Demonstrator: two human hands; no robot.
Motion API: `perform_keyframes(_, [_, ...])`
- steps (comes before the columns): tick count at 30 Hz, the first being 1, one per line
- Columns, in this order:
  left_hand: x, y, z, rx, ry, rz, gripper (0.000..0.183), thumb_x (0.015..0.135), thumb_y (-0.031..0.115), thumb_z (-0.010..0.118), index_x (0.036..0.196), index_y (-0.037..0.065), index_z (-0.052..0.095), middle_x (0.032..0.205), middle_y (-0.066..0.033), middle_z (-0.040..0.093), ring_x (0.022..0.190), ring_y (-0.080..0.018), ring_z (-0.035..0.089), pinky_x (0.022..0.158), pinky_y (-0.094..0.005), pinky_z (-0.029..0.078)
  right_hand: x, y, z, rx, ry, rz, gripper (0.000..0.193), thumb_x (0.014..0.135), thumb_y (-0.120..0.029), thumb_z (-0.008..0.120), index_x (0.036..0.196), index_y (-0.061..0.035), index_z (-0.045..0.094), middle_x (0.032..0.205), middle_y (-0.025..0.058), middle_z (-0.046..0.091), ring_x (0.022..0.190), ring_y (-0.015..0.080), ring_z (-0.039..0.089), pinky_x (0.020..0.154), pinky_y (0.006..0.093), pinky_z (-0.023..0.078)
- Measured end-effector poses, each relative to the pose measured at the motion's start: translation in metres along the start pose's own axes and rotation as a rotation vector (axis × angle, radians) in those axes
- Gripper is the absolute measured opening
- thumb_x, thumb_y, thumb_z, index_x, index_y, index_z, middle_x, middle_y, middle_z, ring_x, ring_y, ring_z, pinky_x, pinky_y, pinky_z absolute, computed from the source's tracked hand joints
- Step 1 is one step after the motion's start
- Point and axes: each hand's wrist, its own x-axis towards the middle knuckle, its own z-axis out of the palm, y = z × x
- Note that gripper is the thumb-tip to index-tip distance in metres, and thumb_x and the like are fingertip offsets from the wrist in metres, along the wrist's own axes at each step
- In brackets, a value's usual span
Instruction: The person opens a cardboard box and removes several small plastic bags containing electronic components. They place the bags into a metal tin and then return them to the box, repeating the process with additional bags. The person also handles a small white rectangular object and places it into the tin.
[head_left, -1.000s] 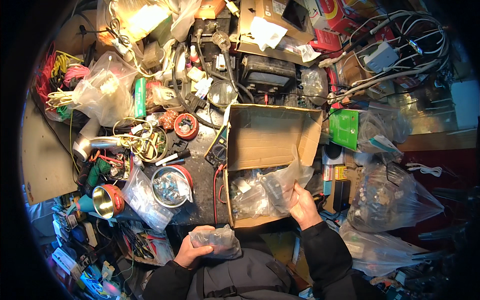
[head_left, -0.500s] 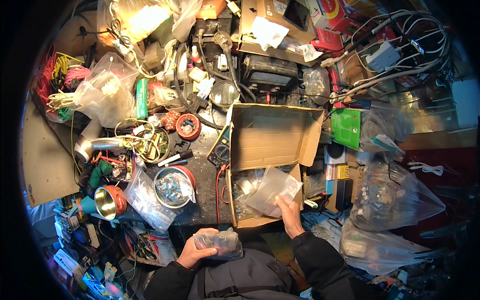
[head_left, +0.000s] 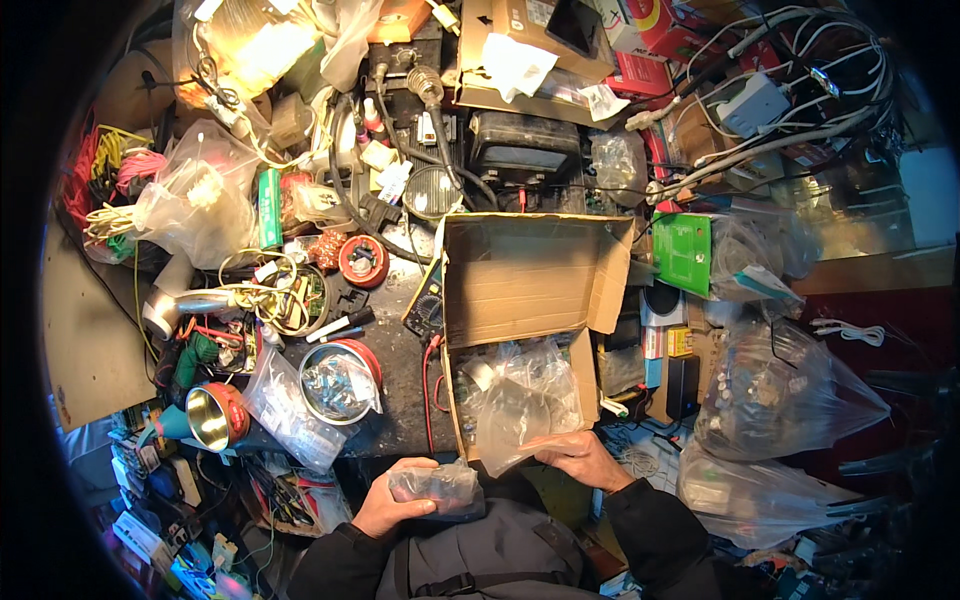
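Right hand (head_left: 590,461) pinches the clear bag (head_left: 510,418), which spreads left of its fingers; left hand (head_left: 388,500) clasps the stuffed bag (head_left: 440,488)

Warm glare blows out a patch upper left, lower left's kinda bluish and dim, hands (head_left: 388,505) and worktop (head_left: 405,395) get decent light, fisheye bends edges near the black rim.

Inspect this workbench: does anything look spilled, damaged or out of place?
Nothing looks clearly spilled or broken. The tangle of pale cables at upper right stands out, looped untidily over one another. On the open cardboard box, the lid's side flap juts out at a slant.
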Motion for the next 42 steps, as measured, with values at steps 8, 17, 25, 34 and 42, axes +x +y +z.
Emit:
perform_keyframes(8, [0.004, 0.0, 0.002, 0.051, 0.0, -0.018, 0.074, 0.083, 0.004, 0.096, 0.148, -0.002, 0.06, 0.137, -0.0141, 0.073, 0.12, -0.0215, 0.073, 0.109, -0.0397, 0.058, 0.03, 0.029, 0.002, -0.309, 0.439, 0.297, 0.033, 0.096, -0.027, 0.086, 0.101, 0.0042, 0.079, 0.096, 0.0228, 0.076, 0.088, 0.0163, 0.072, 0.074, 0.0399, 0.052])
perform_keyframes(17, [0.007, 0.002, 0.011, 0.115, -0.006, -0.022, 0.082, 0.081, 0.005, 0.098, 0.152, -0.002, 0.059, 0.138, -0.0121, 0.072, 0.121, -0.0195, 0.072, 0.107, -0.0368, 0.058, 0.059, 0.047, 0.0, -0.617, 0.512, -0.004, 0.058, 0.079, -0.032, 0.097, 0.121, 0.0008, 0.073, 0.115, 0.0198, 0.072, 0.115, 0.0412, 0.069, 0.096, 0.0479, 0.054])
perform_keyframes(25, [0.031, 0.018, 0.046, 0.418, -0.211, 0.017, 0.074, 0.085, 0.011, 0.099, 0.149, 0.001, 0.063, 0.143, -0.0045, 0.069, 0.129, -0.0129, 0.065, 0.111, -0.031, 0.054, 0.063, 0.026, -0.008, -0.528, 0.315, 0.148, 0.045, 0.078, -0.025, 0.097, 0.104, 0.0, 0.071, 0.11, 0.0182, 0.071, 0.106, 0.0372, 0.071, 0.092, 0.0459, 0.055])
perform_keyframes(34, [0.039, 0.054, 0.086, 0.674, -0.292, 0.142, 0.079, 0.081, 0.025, 0.104, 0.147, 0.002, 0.067, 0.144, -0.0099, 0.071, 0.13, -0.0184, 0.068, 0.113, -0.0346, 0.054, 0.0, -0.04, 0.028, -0.23, 0.414, 0.012, 0.035, 0.085, -0.004, 0.092, 0.108, 0.001, 0.065, 0.103, 0.0211, 0.081, 0.101, 0.0221, 0.083, 0.082, 0.0396, 0.062])
perform_keyframes(42, [-0.004, 0.053, 0.072, 0.966, -0.162, 0.334, 0.088, 0.074, 0.034, 0.108, 0.147, 0.004, 0.068, 0.156, -0.0166, 0.064, 0.153, -0.0349, 0.054, 0.125, -0.0453, 0.045, -0.022, -0.037, 0.06, 0.35, -0.058, 0.192, 0.031, 0.095, 0.002, 0.087, 0.118, -0.0003, 0.066, 0.11, 0.0052, 0.079, 0.104, 0.0112, 0.073, 0.091, 0.0304, 0.059])
